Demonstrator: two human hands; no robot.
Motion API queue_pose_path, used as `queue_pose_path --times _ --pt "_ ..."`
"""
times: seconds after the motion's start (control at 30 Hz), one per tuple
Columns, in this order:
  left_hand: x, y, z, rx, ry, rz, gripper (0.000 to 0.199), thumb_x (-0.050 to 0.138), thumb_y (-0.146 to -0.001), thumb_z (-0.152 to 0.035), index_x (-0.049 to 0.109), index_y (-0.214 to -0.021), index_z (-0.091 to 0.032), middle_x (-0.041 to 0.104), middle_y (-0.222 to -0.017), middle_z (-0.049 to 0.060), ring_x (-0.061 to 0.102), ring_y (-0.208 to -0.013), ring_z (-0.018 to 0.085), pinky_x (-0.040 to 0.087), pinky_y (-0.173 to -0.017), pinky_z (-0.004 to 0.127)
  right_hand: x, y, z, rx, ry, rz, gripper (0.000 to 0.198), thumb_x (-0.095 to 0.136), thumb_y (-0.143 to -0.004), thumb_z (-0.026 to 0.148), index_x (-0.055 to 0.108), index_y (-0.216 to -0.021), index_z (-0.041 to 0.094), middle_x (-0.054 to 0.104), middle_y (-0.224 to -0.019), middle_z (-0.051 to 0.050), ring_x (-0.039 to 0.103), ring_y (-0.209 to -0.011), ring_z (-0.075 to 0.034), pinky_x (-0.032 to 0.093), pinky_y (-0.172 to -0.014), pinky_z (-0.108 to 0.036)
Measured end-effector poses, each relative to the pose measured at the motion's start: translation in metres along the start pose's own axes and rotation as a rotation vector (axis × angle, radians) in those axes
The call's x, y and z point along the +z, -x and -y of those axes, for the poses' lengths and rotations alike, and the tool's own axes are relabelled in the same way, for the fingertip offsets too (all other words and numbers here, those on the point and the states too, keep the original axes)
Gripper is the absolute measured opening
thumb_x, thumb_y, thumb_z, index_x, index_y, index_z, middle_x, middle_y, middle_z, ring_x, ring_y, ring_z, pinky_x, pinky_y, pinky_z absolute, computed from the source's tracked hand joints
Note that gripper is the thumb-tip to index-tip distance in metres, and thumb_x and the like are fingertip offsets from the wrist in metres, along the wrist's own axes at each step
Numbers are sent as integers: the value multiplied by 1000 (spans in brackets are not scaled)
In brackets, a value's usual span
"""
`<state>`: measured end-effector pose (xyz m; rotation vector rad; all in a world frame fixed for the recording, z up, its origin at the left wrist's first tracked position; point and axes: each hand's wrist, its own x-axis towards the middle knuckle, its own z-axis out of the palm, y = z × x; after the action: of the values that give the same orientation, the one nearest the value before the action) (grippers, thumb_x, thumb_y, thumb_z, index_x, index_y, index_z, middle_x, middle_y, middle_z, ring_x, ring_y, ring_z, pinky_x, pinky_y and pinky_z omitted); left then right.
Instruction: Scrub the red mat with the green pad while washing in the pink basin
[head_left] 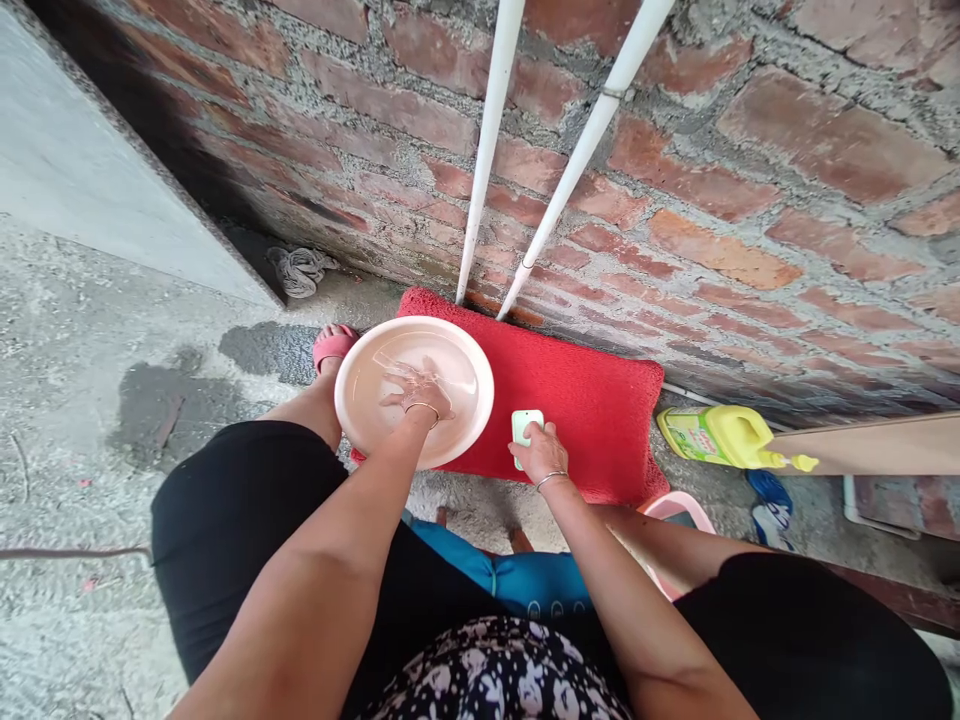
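Head view: a pale pink basin (340,388) rests on the left end of a red cloth (592,420) laid close to the brick wall (750,180), and it already holds clear water (377,425). The left hand (420,390) is down in that water, fingers spread and apart, with nothing visible in its grasp. The right hand (545,455) lies over the lower part of a flat, pale green item (529,418), thumb and fingers touching it; whether the fingers are closed around it or simply resting there, I cannot tell. The item lies on the cloth, right of the basin and clear of it, and might be a phone or a small case. As for progress, the water is in place and one hand is wet, so the work seems under way rather than finished; how much is left cannot be judged from this single view. A yellow jug (712,437) lies tilted beyond the right end of the cloth, near a pink tub (684,497), both out of either hand's hold.
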<state>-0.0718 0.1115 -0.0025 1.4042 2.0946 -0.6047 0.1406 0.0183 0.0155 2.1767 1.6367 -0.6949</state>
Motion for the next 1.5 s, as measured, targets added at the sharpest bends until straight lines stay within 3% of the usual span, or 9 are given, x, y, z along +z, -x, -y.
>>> queue_pose_path --times 0.2,0.3,0.5,0.9,1.0,1.17,1.27,1.37,1.5 --pt "2 0 1 5 -8 -5 135 83 -65 -55 -4 -165 -29 -5 -170 25 1 -149 60 34 -101 82 19 2 50 -193 -60 20 35 66 -86 50 64 -113 27 52 -118 -5 61 -101 -20 44 -76 -28" --pt "3 -2 3 11 -5 -2 136 83 -64 -57 -3 -165 -28 -6 -170 25 0 -149 61 33 -101 82 19 -3 49 -235 -41 2 34 67 -84 45 65 -113 27 52 -119 -6 59 -103 -21 43 -78 -29" --pt "9 -9 3 -13 -22 -7 137 82 -61 -62 -2 -165 -29 -6 -170 24 -1 -149 61 33 -101 81 12 -12 -8 -106 -66 -32 31 66 -84 42 65 -110 27 52 -116 -5 59 -98 -19 42 -76 -28" --pt "4 6 6 59 -18 -46 124 80 -71 -51 3 -165 -23 0 -169 28 4 -150 59 36 -102 78 -12 -6 -158 420 -154 -101 43 58 -89 54 64 -118 23 53 -114 -10 64 -90 -22 46 -77 -32" --pt "11 16 10 142 -8 -49 108 71 -79 -49 10 -165 -24 2 -169 26 8 -151 55 36 -105 75 -10 -4 -130 310 -184 -152 42 60 -88 56 65 -116 24 53 -113 -9 64 -90 -21 46 -77 -32" --pt "17 35 19 185 38 20 84 61 -86 -47 25 -161 -36 8 -172 14 18 -154 43 38 -110 65 17 14 -21 -198 -107 -88 28 65 -86 44 67 -107 27 53 -113 -5 61 -96 -20 43 -76 -28" --pt "16 45 26 213 64 56 77 61 -86 -45 32 -157 -39 18 -170 10 28 -151 38 39 -113 59 28 19 1 -334 -53 -43 23 65 -86 38 67 -104 26 54 -113 -5 60 -100 -20 43 -77 -28" --pt "15 50 31 228 83 93 80 65 -84 -46 32 -157 -39 15 -171 10 26 -152 39 39 -113 60 28 11 -38 -225 -64 -29 24 64 -85 43 67 -103 26 55 -110 -5 62 -96 -21 44 -74 -29" --pt "11 47 30 207 117 99 86 65 -84 -46 26 -159 -36 7 -172 12 17 -155 41 36 -113 65 20 -4 -140 17 -73 -92 23 63 -85 46 68 -96 27 58 -99 -7 66 -85 -23 48 -71 -33"
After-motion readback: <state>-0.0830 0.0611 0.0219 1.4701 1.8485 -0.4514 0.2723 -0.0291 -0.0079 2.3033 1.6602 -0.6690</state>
